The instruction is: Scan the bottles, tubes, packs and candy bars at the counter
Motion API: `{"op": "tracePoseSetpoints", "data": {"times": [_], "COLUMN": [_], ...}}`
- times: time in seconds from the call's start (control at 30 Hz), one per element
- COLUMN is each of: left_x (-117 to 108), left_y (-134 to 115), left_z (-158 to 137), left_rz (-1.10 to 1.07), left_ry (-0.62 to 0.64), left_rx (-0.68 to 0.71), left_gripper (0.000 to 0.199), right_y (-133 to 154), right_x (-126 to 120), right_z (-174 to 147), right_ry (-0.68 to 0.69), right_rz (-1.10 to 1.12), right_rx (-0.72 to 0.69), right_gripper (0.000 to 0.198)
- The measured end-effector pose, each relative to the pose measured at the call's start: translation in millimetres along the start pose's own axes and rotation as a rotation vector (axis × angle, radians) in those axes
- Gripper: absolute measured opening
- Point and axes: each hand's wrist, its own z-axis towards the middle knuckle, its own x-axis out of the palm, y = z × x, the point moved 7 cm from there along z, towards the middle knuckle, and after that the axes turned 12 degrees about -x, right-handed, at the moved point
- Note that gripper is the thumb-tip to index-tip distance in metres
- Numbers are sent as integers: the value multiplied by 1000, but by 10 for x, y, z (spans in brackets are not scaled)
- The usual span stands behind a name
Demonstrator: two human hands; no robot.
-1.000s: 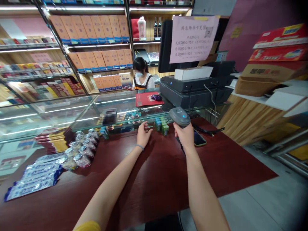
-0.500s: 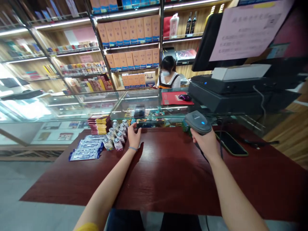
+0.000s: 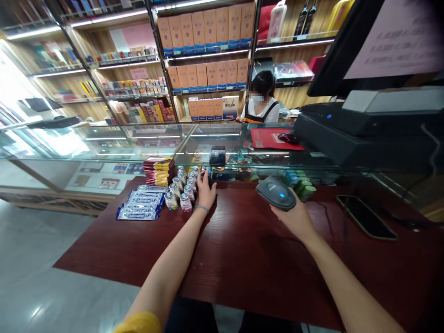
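Seemingly a reach step: left hand has thumb and fingers wide, jars just left of them, contact unclear; right hand grips scanner; next move calls for not knocking jars.

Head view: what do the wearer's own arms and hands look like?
Left hand: ungloved, thin blue-grey band around the wrist; left forearm bare down to a yellow fabric sleeve at the bottom edge. Right hand: ungloved, no band visible; right forearm bare, no sleeve in view.
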Motion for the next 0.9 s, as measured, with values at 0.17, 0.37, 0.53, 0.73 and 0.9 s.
{"op": "tracePoseSetpoints", "data": {"times": [0.17, 0.37, 0.53, 0.73, 0.9], "left_x": [153, 179, 74, -16, 88], "left_y": [46, 68, 63, -23, -45], "left_z": [29, 29, 12, -18, -30], "left_rz": [47, 162, 164, 16, -491], "left_ry": [101, 118, 10, -10, 155], "left_rx": [-23, -27, -25, -17, -272], "left_gripper": [78, 70, 59, 36, 26], "right_y": [-31, -54, -75, -86, -66], "right_x": [45, 61, 59, 65, 39], "right_z": [6, -4, -10, -3, 15], "right_ry": [16, 33, 36, 37, 27], "right_rz": [1, 6, 4, 16, -20], "right_rx": [0, 13, 18, 16, 19], "right_gripper": [35, 38, 38, 38, 39]}}
